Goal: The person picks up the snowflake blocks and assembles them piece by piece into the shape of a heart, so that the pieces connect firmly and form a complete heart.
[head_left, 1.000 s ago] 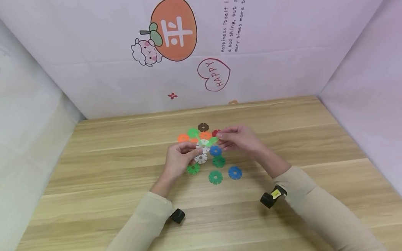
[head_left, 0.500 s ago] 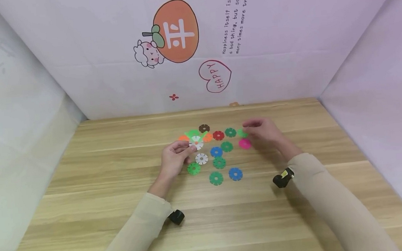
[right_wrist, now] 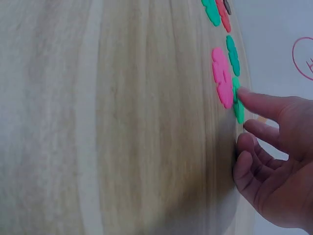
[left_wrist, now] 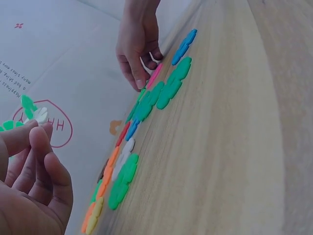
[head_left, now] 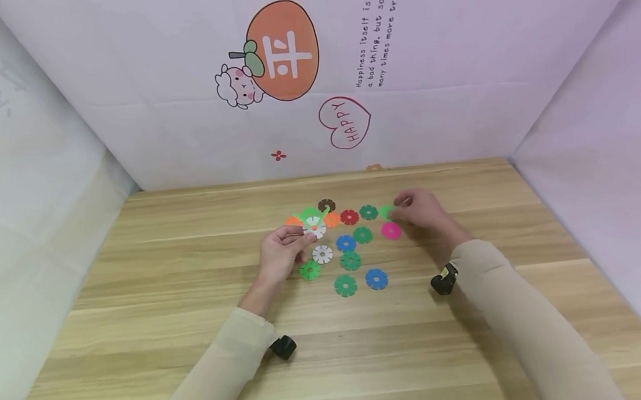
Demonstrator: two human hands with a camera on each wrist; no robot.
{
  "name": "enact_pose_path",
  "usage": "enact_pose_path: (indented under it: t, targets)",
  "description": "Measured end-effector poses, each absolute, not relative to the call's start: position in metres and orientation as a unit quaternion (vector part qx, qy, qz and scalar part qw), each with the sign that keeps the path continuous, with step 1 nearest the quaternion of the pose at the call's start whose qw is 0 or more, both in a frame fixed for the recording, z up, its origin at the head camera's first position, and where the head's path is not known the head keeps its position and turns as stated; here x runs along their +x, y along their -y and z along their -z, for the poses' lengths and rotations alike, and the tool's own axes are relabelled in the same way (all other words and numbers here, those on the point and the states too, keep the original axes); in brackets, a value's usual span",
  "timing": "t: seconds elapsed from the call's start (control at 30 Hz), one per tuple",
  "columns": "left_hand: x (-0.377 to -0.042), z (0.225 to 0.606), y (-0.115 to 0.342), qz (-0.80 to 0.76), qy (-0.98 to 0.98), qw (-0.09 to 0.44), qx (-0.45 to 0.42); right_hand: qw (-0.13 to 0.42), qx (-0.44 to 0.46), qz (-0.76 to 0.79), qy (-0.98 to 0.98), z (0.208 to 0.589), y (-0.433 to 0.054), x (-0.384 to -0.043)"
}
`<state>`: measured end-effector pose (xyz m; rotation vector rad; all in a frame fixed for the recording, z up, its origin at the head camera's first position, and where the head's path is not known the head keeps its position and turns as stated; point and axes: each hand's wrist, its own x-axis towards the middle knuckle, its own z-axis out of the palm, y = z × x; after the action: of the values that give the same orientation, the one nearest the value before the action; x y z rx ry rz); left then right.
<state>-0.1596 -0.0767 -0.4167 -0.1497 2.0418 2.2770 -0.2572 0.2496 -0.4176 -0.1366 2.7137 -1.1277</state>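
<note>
My left hand (head_left: 279,251) pinches a white notched disc (head_left: 317,221) between thumb and fingers, held above the table. Green notched discs are joined to it, and one green disc (left_wrist: 28,104) stands up from the white one (left_wrist: 42,115) in the left wrist view. Toward the back right, my right hand (head_left: 422,208) reaches down to a light green disc (head_left: 386,212) lying on the table. In the right wrist view the thumb touches that green disc (right_wrist: 237,103), while the other fingers bend loosely beside it. A pink disc (head_left: 391,230) lies just in front.
Several loose discs lie flat on the wooden table (head_left: 330,358): red (head_left: 349,217), brown (head_left: 326,206), blue (head_left: 377,279), white (head_left: 322,254), orange (head_left: 331,220) and green (head_left: 345,285). A printed white cloth (head_left: 430,95) stands behind and at both sides.
My right hand has left the joined discs and moved right to the light green disc. The left hand has shifted slightly left, still holding the white disc with its green pieces.
</note>
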Motion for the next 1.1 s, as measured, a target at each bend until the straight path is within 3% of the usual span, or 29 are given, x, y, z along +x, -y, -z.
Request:
enact_pose_path:
  t: [0.53,1.1]
  targets:
    - [-0.160,0.418,0.073,-0.753,-0.656,0.032,-0.039,0.110,-0.010,0.379,-0.919,0.416,-0.240,-0.255]
    - [-0.159,0.419,0.066,-0.749,-0.661,0.033,-0.021,0.015,-0.085,0.631,-0.771,0.385,-0.194,-0.211]
